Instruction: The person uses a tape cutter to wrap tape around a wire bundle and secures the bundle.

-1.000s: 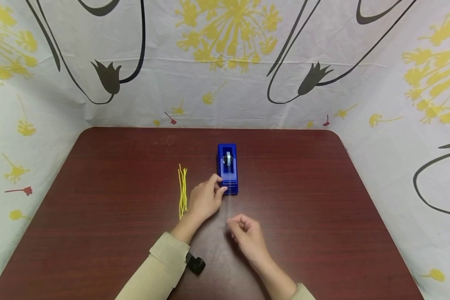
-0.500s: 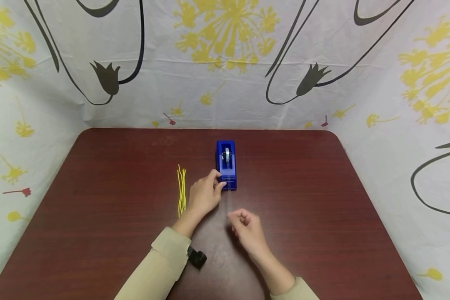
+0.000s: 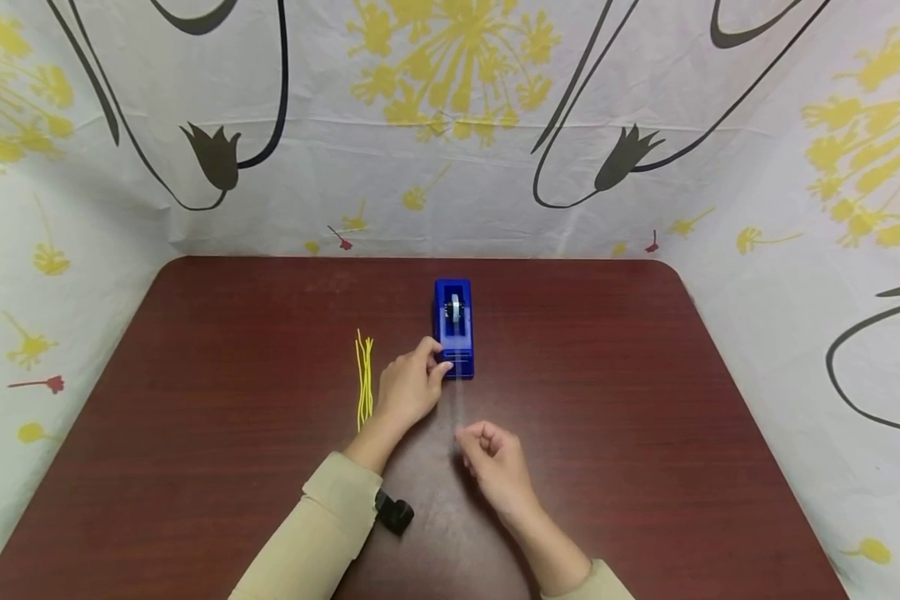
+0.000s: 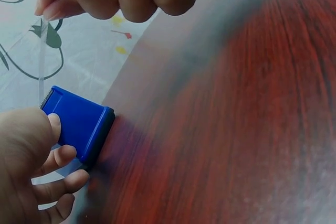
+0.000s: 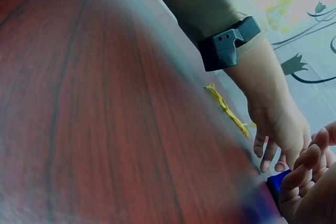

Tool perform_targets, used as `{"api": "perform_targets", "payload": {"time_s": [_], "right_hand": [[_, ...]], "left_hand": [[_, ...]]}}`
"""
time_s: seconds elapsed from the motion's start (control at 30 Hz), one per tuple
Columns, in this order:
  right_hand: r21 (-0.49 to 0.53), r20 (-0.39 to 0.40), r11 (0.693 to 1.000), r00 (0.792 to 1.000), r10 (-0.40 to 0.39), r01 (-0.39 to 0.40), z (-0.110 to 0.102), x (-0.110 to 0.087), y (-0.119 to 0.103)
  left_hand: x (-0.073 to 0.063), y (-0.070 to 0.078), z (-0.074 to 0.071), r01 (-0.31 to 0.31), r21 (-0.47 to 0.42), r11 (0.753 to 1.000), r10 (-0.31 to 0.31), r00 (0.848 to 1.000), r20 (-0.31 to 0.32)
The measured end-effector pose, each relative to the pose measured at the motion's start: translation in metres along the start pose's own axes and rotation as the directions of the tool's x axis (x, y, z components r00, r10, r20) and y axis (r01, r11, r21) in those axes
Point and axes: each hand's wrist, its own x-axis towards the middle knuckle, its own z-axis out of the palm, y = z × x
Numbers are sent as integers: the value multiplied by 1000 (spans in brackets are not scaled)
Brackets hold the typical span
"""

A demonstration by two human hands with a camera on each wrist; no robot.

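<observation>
A blue tape dispenser (image 3: pixel 458 343) stands on the table with its serrated cutter end toward me. My left hand (image 3: pixel 408 387) grips that near end from the left side, the thumb lying on its front face in the left wrist view. From the cutter a strip of clear tape (image 4: pixel 42 59) stretches taut to my right hand (image 3: pixel 498 465). Thumb and index finger of the right hand pinch the tape's loose end, above the table and nearer to me than the dispenser. The tape roll (image 3: pixel 455 309) sits in the dispenser's well.
Several thin yellow strings (image 3: pixel 364 379) lie in a bundle on the table, left of the dispenser and beside my left hand. The brown wooden table (image 3: pixel 630 400) reaches back to a white cloth (image 3: pixel 487 192) with printed flowers. A black wrist camera (image 3: pixel 394 512) is strapped at my left sleeve.
The dispenser and both hands have shifted slightly away from me over the second, with little movement in the last half. The tape stays stretched between them.
</observation>
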Motion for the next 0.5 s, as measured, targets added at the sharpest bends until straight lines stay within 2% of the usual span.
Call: {"api": "perform_targets", "payload": {"time_s": [0.2, 0.5], "right_hand": [[-16, 0, 1000, 1000, -20, 20, 0, 0, 0], [-28, 2, 999, 1000, 17, -17, -1, -4, 1]], "left_hand": [[3, 0, -3, 12, -17, 1000, -12, 1000, 11], [-2, 2, -1, 27, -31, 999, -26, 999, 27]]}}
